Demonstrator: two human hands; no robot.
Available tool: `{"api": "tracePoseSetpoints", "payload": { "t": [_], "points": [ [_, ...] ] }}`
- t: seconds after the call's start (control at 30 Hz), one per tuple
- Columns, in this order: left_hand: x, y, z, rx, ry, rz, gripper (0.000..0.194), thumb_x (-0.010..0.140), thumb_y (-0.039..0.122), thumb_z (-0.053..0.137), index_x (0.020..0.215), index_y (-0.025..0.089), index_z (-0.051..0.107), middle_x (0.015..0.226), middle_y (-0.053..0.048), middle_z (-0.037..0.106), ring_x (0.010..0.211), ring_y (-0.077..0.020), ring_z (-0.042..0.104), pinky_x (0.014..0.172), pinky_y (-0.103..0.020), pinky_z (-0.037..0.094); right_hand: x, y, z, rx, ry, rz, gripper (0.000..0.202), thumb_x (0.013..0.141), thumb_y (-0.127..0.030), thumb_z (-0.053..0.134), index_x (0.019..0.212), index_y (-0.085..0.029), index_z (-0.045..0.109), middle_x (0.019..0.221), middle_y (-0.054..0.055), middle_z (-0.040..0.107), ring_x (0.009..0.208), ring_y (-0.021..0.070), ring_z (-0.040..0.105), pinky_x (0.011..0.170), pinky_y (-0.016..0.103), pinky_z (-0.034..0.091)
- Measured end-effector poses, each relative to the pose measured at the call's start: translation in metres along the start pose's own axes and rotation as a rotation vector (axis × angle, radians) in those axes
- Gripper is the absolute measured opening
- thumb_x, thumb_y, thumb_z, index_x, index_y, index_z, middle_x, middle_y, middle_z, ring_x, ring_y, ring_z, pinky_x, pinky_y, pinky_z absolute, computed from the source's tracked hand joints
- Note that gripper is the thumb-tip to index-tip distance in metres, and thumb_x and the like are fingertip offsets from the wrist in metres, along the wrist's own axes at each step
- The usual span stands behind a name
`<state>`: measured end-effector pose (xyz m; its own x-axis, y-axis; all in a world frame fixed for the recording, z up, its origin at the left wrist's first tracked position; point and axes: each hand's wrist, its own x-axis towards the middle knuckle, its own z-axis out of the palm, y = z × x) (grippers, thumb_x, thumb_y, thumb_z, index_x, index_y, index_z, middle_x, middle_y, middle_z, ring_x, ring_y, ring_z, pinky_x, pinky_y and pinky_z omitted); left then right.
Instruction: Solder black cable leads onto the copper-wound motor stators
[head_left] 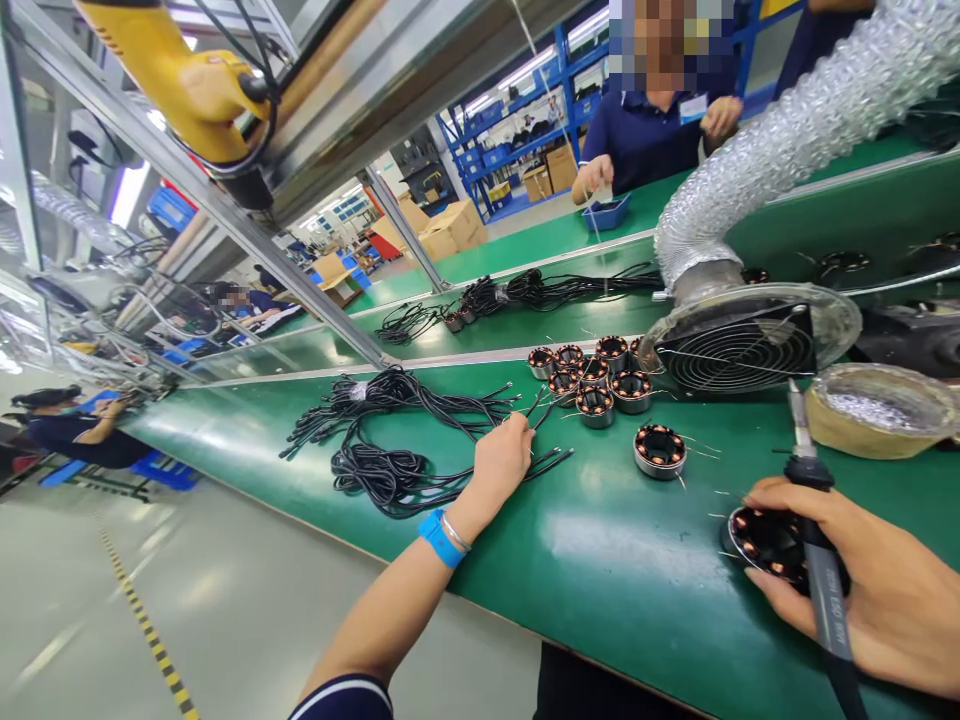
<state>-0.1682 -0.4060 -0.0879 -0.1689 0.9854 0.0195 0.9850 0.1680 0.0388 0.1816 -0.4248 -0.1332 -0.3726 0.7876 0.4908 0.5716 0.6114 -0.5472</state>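
My left hand point(504, 458), with a blue band at the wrist, is closed around a black cable point(541, 405) whose end sticks out past the fingers. Beneath and beside it lie looped black cables point(386, 475) with bare tips. My right hand point(874, 580) grips a motor stator point(769, 545), a dark ring with copper windings and thin wire leads. A soldering iron point(825, 580) is held in the same hand, its metal tip pointing up and away. Between the hands, a single stator point(660, 451) rests on the green bench, with a cluster of stators point(594, 372) behind it.
A fume extractor fan point(739, 350) with a silver duct point(757, 180) stands behind my right hand. Beside it is a tape-wrapped bowl point(881, 420) of metal shavings. More cables point(525, 288) lie beyond the metal rail. A co-worker point(652, 130) sits opposite, near a blue tray point(606, 212).
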Motion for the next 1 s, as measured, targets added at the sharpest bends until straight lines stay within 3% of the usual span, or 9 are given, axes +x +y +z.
{"api": "tracePoseSetpoints", "payload": {
  "t": [0.27,0.37,0.53,0.6,0.67,0.77,0.83,0.9,1.0],
  "points": [
    [0.004,-0.001,-0.004,-0.085,-0.028,-0.043,0.017,0.093,0.026,0.050,0.097,0.016,0.063,0.083,-0.012,0.070,0.085,-0.0245,0.068,0.078,-0.033,0.048,0.007,-0.011,-0.011,0.022,-0.081,-0.145,0.042,0.080,-0.027,0.063,0.119,-0.027,0.048,0.091,0.007,0.063,0.064,0.0208,0.064,0.055,0.033,0.058],
    [0.000,-0.011,-0.017,-0.232,-0.080,0.092,0.015,0.086,0.028,0.057,0.081,0.017,0.065,0.069,-0.007,0.067,0.070,-0.0208,0.065,0.069,-0.030,0.047,0.011,-0.014,-0.010,0.034,-0.062,-0.166,0.041,0.080,-0.025,0.061,0.119,-0.026,0.048,0.092,0.007,0.063,0.068,0.0216,0.065,0.058,0.033,0.058],
    [-0.011,-0.055,-0.086,-0.610,-0.085,0.391,0.050,0.074,0.064,0.058,0.055,0.019,0.052,0.048,0.001,0.050,0.045,-0.0114,0.047,0.047,-0.022,0.038,0.015,-0.019,-0.011,0.062,-0.071,-0.204,0.047,0.075,-0.022,0.061,0.120,-0.023,0.046,0.087,0.007,0.062,0.067,0.0225,0.063,0.056,0.035,0.058],
    [-0.014,-0.072,-0.122,-0.777,0.060,0.445,0.061,0.073,0.076,0.046,0.050,0.020,0.033,0.037,0.007,0.024,0.034,-0.0081,0.026,0.038,-0.021,0.026,0.016,-0.021,-0.012,0.079,-0.083,-0.199,0.049,0.073,-0.018,0.060,0.119,-0.022,0.045,0.088,0.006,0.061,0.068,0.0215,0.062,0.059,0.034,0.058],
    [-0.018,-0.075,-0.151,-1.137,0.298,0.558,0.060,0.067,0.069,0.059,0.052,0.020,0.026,0.036,0.010,0.006,0.028,-0.0057,0.008,0.033,-0.021,0.016,0.016,-0.023,-0.013,0.092,-0.083,-0.201,0.049,0.072,-0.016,0.058,0.119,-0.022,0.045,0.089,0.006,0.061,0.070,0.0208,0.061,0.061,0.034,0.058],
    [-0.031,-0.038,-0.165,-1.326,0.373,0.622,0.038,0.067,0.050,0.070,0.059,0.023,0.044,0.037,0.009,0.020,0.029,-0.0061,0.017,0.036,-0.022,0.020,0.016,-0.025,-0.015,0.083,-0.075,-0.203,0.048,0.072,-0.017,0.057,0.119,-0.021,0.046,0.090,0.006,0.061,0.074,0.0214,0.061,0.064,0.035,0.057],
    [-0.040,0.007,-0.150,-1.068,0.099,0.579,0.024,0.078,0.040,0.066,0.066,0.022,0.055,0.049,0.004,0.046,0.041,-0.0104,0.039,0.043,-0.025,0.029,0.016,-0.027,-0.019,0.081,-0.044,-0.202,0.050,0.072,-0.019,0.059,0.120,-0.020,0.046,0.096,0.007,0.062,0.081,0.0228,0.063,0.070,0.037,0.058],
    [-0.046,0.053,-0.121,-0.725,-0.288,0.627,0.017,0.087,0.032,0.057,0.074,0.021,0.061,0.055,0.003,0.050,0.048,-0.0108,0.041,0.048,-0.025,0.029,0.017,-0.030,-0.023,0.139,0.031,-0.187,0.053,0.073,-0.022,0.063,0.122,-0.020,0.045,0.105,0.009,0.062,0.089,0.0235,0.064,0.077,0.039,0.058],
    [-0.046,0.094,-0.075,-0.531,-0.344,0.594,0.016,0.091,0.026,0.048,0.079,0.019,0.056,0.054,0.006,0.042,0.051,-0.0108,0.039,0.053,-0.025,0.027,0.021,-0.036,-0.027,0.339,0.102,-0.064,0.045,0.079,-0.023,0.064,0.120,-0.022,0.044,0.105,0.008,0.062,0.087,0.0187,0.065,0.075,0.032,0.058]
  ]
}}
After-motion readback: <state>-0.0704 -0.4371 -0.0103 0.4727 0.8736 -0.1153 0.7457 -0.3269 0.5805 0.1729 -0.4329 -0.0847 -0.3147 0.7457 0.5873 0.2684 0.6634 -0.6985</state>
